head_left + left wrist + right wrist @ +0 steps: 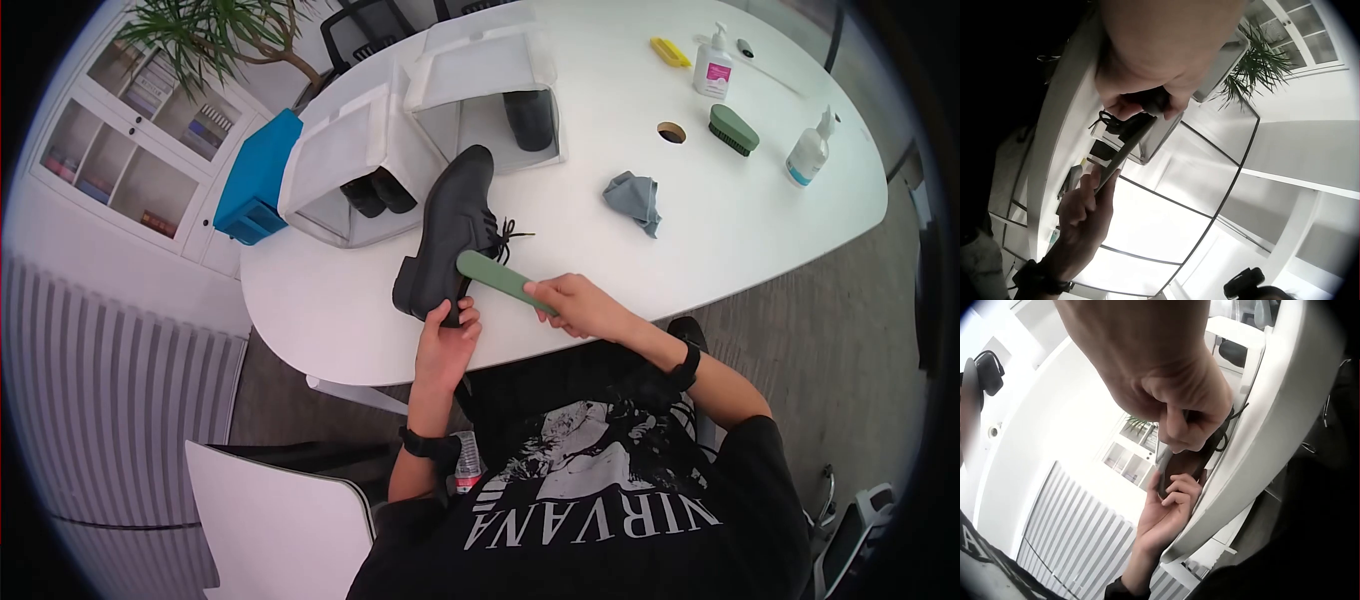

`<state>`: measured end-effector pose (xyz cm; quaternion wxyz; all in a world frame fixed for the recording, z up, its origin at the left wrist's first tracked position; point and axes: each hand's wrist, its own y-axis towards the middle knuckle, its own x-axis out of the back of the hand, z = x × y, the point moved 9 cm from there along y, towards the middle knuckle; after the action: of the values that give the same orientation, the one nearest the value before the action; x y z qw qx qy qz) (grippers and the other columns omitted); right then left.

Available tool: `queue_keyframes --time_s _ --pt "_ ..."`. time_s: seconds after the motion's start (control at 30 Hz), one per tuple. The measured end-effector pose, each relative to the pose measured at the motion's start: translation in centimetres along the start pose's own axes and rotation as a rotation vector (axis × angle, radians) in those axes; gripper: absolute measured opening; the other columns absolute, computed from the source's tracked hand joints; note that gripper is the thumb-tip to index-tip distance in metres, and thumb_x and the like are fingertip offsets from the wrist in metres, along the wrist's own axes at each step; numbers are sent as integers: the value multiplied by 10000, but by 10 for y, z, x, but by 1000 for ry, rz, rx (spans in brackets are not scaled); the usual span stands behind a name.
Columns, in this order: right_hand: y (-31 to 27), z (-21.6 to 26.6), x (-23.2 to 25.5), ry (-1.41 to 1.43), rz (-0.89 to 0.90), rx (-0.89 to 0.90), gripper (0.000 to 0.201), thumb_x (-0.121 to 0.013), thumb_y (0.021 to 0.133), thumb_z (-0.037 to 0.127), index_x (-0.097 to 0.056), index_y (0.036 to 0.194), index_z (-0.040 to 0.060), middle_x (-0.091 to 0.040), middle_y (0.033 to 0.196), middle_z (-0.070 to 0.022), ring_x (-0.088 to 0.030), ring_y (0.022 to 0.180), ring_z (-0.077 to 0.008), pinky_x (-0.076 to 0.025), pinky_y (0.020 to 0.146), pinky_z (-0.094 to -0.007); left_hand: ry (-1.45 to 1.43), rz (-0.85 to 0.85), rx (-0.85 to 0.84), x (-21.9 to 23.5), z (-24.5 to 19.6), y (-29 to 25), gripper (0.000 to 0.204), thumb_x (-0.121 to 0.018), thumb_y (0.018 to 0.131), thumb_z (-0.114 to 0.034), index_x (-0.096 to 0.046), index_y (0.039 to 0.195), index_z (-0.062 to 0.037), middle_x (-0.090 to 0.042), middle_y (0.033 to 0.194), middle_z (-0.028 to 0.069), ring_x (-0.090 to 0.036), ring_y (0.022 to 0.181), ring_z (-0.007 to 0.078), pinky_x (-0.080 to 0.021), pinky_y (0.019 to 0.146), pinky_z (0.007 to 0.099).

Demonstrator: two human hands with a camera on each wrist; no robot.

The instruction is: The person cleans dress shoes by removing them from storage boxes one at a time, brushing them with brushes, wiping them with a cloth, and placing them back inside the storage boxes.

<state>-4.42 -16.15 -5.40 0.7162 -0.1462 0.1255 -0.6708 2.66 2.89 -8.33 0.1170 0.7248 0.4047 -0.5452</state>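
Observation:
A black lace-up dress shoe (445, 225) is over the near left part of the table, its toe pointing away and its laces towards the right. My left hand (447, 345) grips the shoe by its collar, thumb on the outside and fingertips at the opening. In my right hand (585, 305) is a long, flat green shoehorn (500, 278), pinched near its lower end. Its rounded tip overlaps the shoe's side beside the laces. In the right wrist view, the right hand (1179, 406) hides most of the shoehorn, while the left hand (1166, 515) shows at the shoe's opening.
Two white boxes (340, 150) with dark shoes inside stand behind the shoe, beside a blue box (258, 175). Rightward on the table (600, 270) lie a grey cloth (633, 200), a green brush (733, 130), a pump bottle (713, 65), a spray bottle (808, 150) and a yellow item (670, 52).

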Motion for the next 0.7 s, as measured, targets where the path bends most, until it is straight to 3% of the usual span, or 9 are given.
queue_keyframes --time_s 0.1,0.2,0.27,0.33,0.4,0.47,0.53,0.6,0.7 --pt "27 6 36 -27 -202 75 597 -521 1074 567 -631 825 36 -488 606 2 -433 421 -78 -330 379 -269 -26 12 11 7 4 2 273 -644 1006 -114 -483 1190 6 -507 1052 70 -493 879 156 -426 694 293" --pt "31 15 26 -74 -179 39 587 -505 1081 557 -635 831 42 -497 607 1 -446 426 -88 -356 383 -268 15 9 -6 6 3 0 272 -644 1005 -124 -485 1182 7 -502 1038 62 -491 876 151 -419 700 291" --pt "19 19 -18 -57 14 152 596 -512 1074 561 -645 836 31 -515 611 -9 -478 437 -96 -384 384 -288 27 -8 -10 3 2 0 262 -642 1006 -130 -488 1168 7 -500 1031 57 -489 874 148 -414 702 290" --pt "27 30 -18 -163 6 235 622 -505 1068 585 -656 833 30 -532 616 -19 -493 442 -104 -391 384 -294 -48 46 9 -3 -1 -1 235 -645 1008 -147 -484 1109 -7 -488 1015 44 -490 874 148 -409 702 290" --pt "56 40 20 -167 -126 127 646 -491 1068 598 -659 824 24 -544 619 -27 -499 437 -108 -390 381 -302 -56 40 25 0 1 1 231 -648 1006 -156 -481 1088 -19 -484 1007 42 -490 872 148 -405 700 290" --pt "90 44 64 -47 -261 182 659 -504 1059 596 -648 816 0 -540 613 -40 -510 415 -138 -394 373 -312 -62 40 32 3 3 -3 229 -652 1005 -165 -477 1066 -30 -481 1000 40 -490 871 148 -402 698 291" --pt "88 53 52 -116 -252 114 649 -512 1058 594 -649 824 5 -534 614 -38 -494 419 -131 -385 374 -301 -56 11 48 2 4 0 228 -654 1006 -180 -471 1037 -46 -477 988 38 -491 867 141 -399 690 292" --pt "67 57 9 -50 -88 163 632 -547 1049 580 -653 804 8 -535 607 -48 -487 422 -128 -378 376 -293 -36 13 55 3 2 3 230 -656 1005 -184 -473 1031 -48 -481 984 35 -495 867 135 -395 680 290" --pt "92 54 40 -83 -213 193 618 -526 1060 555 -652 804 7 -548 615 -47 -499 430 -139 -396 385 -314 -78 21 42 4 0 1 230 -657 1005 -185 -473 1023 -49 -481 975 26 -502 867 135 -392 673 283"
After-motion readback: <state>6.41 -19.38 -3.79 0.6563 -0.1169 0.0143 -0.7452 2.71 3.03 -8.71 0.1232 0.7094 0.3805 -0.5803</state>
